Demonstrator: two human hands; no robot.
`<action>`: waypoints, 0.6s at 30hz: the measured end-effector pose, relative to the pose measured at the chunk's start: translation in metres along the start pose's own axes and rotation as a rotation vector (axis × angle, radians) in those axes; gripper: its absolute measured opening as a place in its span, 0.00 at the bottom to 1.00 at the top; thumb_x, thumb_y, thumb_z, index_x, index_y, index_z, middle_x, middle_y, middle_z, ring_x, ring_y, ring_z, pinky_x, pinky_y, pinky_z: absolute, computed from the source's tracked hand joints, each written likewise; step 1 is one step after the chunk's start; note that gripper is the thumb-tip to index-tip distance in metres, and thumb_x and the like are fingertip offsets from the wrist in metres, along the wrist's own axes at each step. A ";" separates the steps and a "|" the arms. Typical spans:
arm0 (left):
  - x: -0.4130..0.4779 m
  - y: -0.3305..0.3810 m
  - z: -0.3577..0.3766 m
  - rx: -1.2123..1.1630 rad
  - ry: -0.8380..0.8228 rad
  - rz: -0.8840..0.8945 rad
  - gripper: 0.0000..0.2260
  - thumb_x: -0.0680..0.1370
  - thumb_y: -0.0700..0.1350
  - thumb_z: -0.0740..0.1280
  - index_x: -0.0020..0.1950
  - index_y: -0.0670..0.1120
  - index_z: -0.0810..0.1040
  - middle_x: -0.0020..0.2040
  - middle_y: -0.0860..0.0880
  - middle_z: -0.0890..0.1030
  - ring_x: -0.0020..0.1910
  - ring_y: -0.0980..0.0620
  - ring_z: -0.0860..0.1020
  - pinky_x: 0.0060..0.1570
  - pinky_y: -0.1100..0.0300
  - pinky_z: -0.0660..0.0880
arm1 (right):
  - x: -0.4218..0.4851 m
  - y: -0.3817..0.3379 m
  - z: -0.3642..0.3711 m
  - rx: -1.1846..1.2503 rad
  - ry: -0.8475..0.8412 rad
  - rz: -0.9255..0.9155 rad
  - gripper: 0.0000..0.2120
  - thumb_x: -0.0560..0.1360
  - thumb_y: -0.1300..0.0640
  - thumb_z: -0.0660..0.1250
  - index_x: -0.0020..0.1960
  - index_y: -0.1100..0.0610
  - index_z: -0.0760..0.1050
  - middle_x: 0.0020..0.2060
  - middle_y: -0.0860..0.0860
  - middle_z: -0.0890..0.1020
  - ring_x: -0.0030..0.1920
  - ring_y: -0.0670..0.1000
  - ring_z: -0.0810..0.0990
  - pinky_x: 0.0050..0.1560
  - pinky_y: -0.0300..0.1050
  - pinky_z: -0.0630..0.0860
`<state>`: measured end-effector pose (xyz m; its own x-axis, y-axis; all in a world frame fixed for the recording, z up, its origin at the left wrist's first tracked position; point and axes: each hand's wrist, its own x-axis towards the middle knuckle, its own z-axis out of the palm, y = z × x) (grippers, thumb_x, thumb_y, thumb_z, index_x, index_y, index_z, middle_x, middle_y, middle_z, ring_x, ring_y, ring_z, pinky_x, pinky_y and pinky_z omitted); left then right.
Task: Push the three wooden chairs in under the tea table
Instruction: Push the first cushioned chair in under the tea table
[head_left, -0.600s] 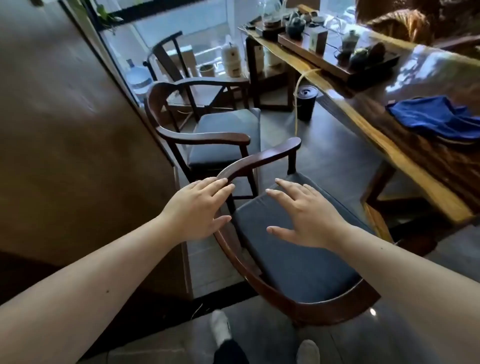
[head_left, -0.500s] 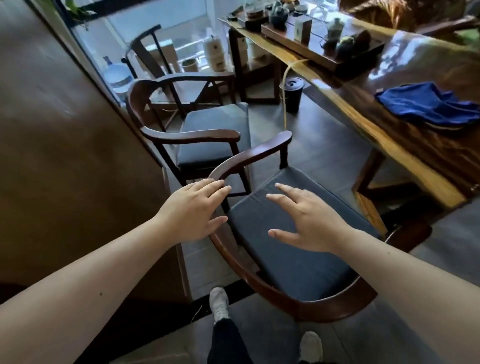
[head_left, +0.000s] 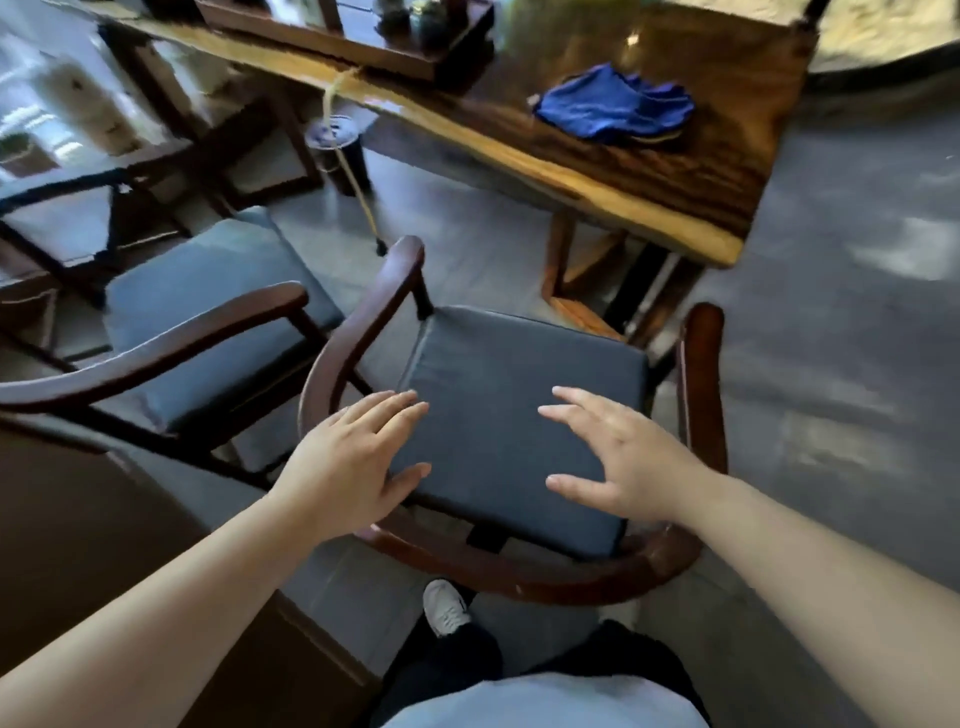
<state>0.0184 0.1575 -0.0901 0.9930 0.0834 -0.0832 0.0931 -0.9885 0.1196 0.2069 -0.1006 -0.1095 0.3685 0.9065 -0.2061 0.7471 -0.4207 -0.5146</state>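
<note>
The nearest wooden chair (head_left: 524, 410), with a dark blue seat cushion and a curved back rail, stands right in front of me, facing the tea table (head_left: 649, 171). My left hand (head_left: 353, 457) hovers open over the rail's left bend. Over the cushion's right side my right hand (head_left: 628, 457) is open too, fingers spread. Neither hand grips anything. A second cushioned chair (head_left: 208, 306) stands to the left, away from the table. The third chair (head_left: 67, 208), blurred, is behind it at the far left.
A blue cloth (head_left: 613, 106) lies on the tabletop and a dark tea tray (head_left: 363, 36) sits at its far end. A black bin (head_left: 337, 150) with a yellow hose stands on the floor by the table. A brown wall panel (head_left: 78, 519) is at my left. My feet are behind the chair.
The view has swung right and down, so the near chair is now centred below me. Both hands stay open above it; the right hand has spread wider over the cushion.
</note>
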 end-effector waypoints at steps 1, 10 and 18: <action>0.000 -0.002 0.004 -0.009 -0.014 0.022 0.29 0.76 0.62 0.57 0.69 0.43 0.71 0.68 0.45 0.74 0.67 0.45 0.70 0.65 0.53 0.67 | -0.008 -0.003 0.004 0.044 0.012 0.045 0.35 0.74 0.34 0.63 0.75 0.46 0.59 0.77 0.47 0.59 0.75 0.47 0.57 0.72 0.48 0.59; -0.011 -0.002 0.037 -0.071 -0.122 0.126 0.31 0.76 0.67 0.53 0.63 0.44 0.75 0.67 0.45 0.75 0.66 0.45 0.72 0.61 0.50 0.71 | -0.058 -0.008 0.054 -0.043 -0.034 0.165 0.36 0.69 0.24 0.56 0.70 0.43 0.69 0.72 0.47 0.70 0.71 0.49 0.66 0.68 0.47 0.60; -0.035 0.011 0.069 -0.040 -0.224 0.258 0.24 0.70 0.66 0.60 0.56 0.51 0.78 0.54 0.53 0.82 0.53 0.49 0.79 0.45 0.54 0.79 | -0.076 -0.005 0.112 -0.035 -0.163 0.072 0.31 0.68 0.39 0.67 0.70 0.46 0.69 0.68 0.46 0.73 0.68 0.48 0.68 0.70 0.46 0.60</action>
<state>-0.0203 0.1345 -0.1539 0.9440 -0.2029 -0.2601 -0.1518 -0.9672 0.2034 0.1135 -0.1632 -0.1848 0.3291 0.8668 -0.3746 0.7421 -0.4827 -0.4650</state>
